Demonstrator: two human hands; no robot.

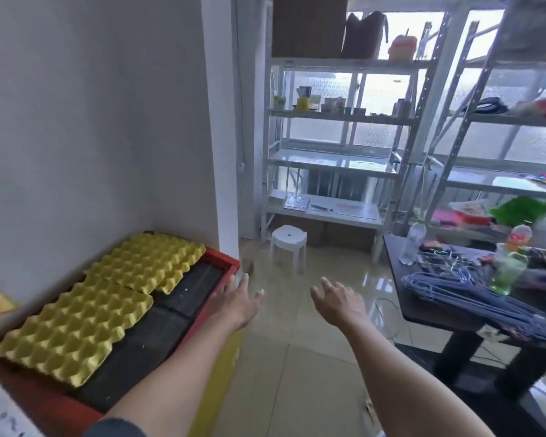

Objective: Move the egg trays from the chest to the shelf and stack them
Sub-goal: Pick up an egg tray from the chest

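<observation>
Two yellow egg trays lie flat on the dark lid of the red-rimmed chest (224, 263) at the lower left: a near tray (73, 326) and a far tray (148, 263), their corners overlapping. My left hand (237, 302) hovers open beside the chest's right edge, holding nothing. Out over the tiled floor, my right hand (338, 301) is open too, fingers spread. The white metal shelf (331, 160) stands across the room by the window, its middle level bare.
A white stool (289, 244) stands on the floor before the shelf. At the right, a dark table (423, 313) carries blue hangers (473, 298), bottles and clutter. A second metal rack (501, 121) with assorted items stands at the right. A wall corner juts out behind the chest.
</observation>
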